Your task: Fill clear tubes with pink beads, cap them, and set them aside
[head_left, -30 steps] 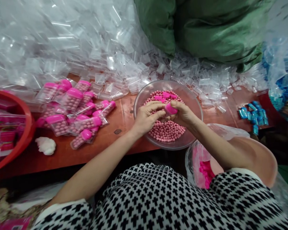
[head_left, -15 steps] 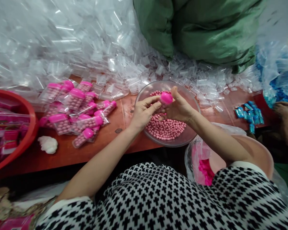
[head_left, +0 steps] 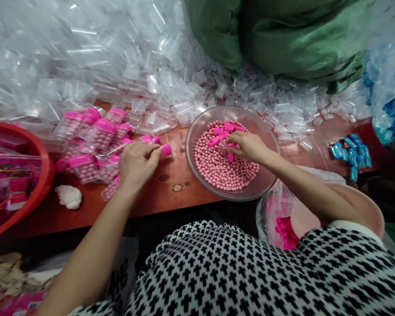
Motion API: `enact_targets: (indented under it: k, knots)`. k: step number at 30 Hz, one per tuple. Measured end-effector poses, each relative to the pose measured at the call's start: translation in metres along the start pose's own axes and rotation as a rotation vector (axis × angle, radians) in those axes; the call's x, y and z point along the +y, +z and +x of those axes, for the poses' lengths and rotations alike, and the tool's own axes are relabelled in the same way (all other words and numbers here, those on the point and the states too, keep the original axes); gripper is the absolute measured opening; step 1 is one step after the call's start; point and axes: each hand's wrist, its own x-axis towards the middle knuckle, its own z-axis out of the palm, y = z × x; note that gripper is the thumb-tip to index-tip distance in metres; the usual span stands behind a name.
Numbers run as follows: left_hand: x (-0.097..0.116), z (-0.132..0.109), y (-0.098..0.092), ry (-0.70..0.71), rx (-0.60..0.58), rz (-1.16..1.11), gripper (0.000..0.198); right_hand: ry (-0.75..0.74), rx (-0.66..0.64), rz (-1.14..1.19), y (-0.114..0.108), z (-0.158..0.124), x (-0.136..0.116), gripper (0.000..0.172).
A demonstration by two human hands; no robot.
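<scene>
My left hand [head_left: 138, 166] is over the pile of filled containers on the left, its fingers closed around a container whose pink cap [head_left: 165, 150] sticks out past the fingertips; the hand hides its body. Clear containers with pink caps [head_left: 102, 131] and pink beads inside lie heaped around that hand. On the right, my right hand [head_left: 248, 147] reaches into a clear bowl [head_left: 204, 186] of pink beads [head_left: 225, 177]. Its fingers are curled on one of several bright pink plastic pieces [head_left: 219, 138] lying on the beads.
Empty clear containers [head_left: 134, 66] are piled along the back, beside a green cloth sack [head_left: 303, 39]. A red basin [head_left: 48, 171] stands at left, with a white wad [head_left: 68, 196] near it. Small blue packs [head_left: 350, 153] lie right, above a pink tub [head_left: 377, 210].
My left hand has moved left from the bowl to the pile with the pink-capped container. My right hand has come down onto the pink pieces, now visible on the beads.
</scene>
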Motion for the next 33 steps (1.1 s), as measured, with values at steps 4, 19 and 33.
enact_targets:
  k: [4, 19, 33]
  knots:
    - [0.003, -0.002, 0.008, 0.082, 0.006, 0.008, 0.014, 0.049, -0.021, -0.183, 0.006, 0.006, -0.011, 0.026]
    - [0.124, 0.032, 0.095, 0.165, -0.604, -0.159, 0.021, 0.09, 0.271, 0.933, 0.003, 0.005, 0.017, 0.035]
    - [0.118, 0.028, 0.107, -0.071, -0.498, -0.751, 0.029, -0.01, 0.322, 0.959, -0.011, -0.008, 0.041, 0.032]
